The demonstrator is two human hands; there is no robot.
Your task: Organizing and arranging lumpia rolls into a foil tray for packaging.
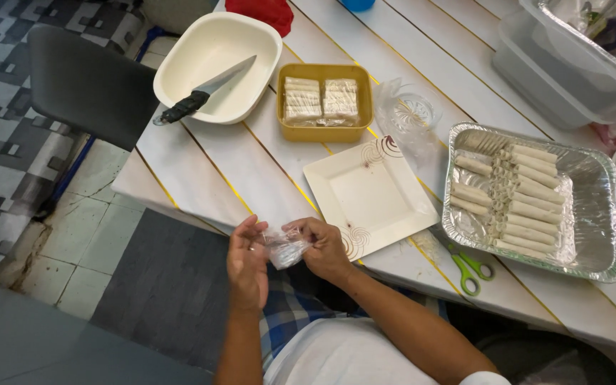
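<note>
a white plank table (265, 171) with thin yellow seams runs across the scene. at its far left sits a cream square bowl (180, 64) with a black-handled knife (204, 93) lying across it, blade up on the rim. just right of it stands a yellow tub (324, 132) holding two bundles of pale rolls. a white square plate (368, 196) with brown swirls at its corners lies nearer. a clear glass dish (411, 114) sits beyond it. on the right, a foil tray (600, 214) holds rows of pale rolls (518, 199). green-handled scissors (470, 269) lie at the near edge. a dark chair (90, 85) stands at the left.
</note>
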